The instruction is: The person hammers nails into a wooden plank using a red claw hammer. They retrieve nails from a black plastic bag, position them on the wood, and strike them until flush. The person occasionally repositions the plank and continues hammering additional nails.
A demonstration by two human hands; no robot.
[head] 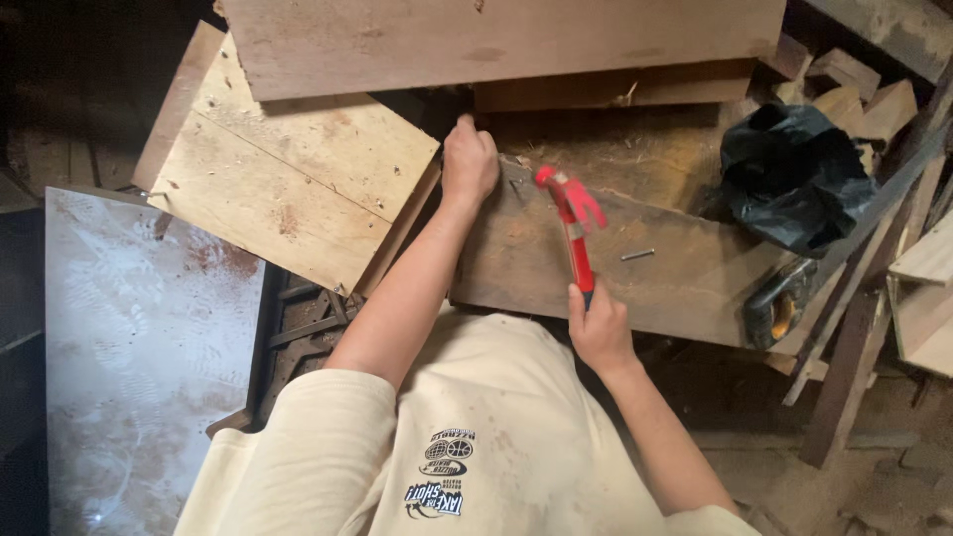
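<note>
Head | R hand [599, 333] fingers grip red hammer [573, 223] | L hand [469, 159] clenched, maybe pinching nail, on board [685, 273]

A red hammer [573, 223], a black plastic bag [792, 174], pale tan boards [298, 179], and a cream shirt [476, 427] with dark prints.

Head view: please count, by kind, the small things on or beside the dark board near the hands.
Hammer, red, in right hand: 1
Loose nail: 1
Black plastic bag: 1
Tape measure: 1
Left hand rests on the dark board.
Total: 4
</note>
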